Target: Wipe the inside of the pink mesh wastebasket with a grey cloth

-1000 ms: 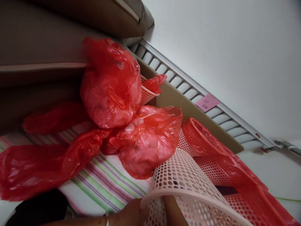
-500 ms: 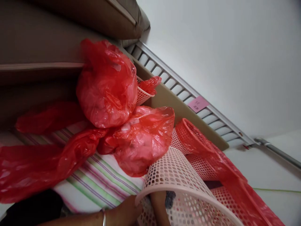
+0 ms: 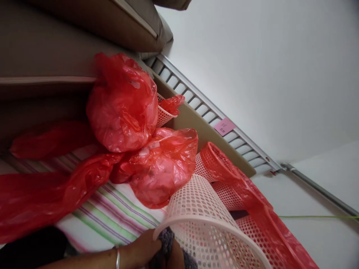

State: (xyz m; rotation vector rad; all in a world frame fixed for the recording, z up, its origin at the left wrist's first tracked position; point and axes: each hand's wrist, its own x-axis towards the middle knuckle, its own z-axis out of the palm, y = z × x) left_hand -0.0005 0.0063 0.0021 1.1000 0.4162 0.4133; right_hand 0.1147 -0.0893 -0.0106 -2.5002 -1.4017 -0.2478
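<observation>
Here, by the near edge of the striped sheet, the left hand grips the pink basket, the right hand dark cloth.

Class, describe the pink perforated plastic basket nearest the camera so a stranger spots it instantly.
From the white ribbed radiator, look down past the bulging red plastic bag. There, the pink perforated plastic basket alone has the left hand at its rim.

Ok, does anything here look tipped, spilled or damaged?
The front pink basket looks slightly odd: it leans over, mouth toward the camera, rather than standing upright. Dark cloth shows at its rim. I see no spill or damage.
</observation>
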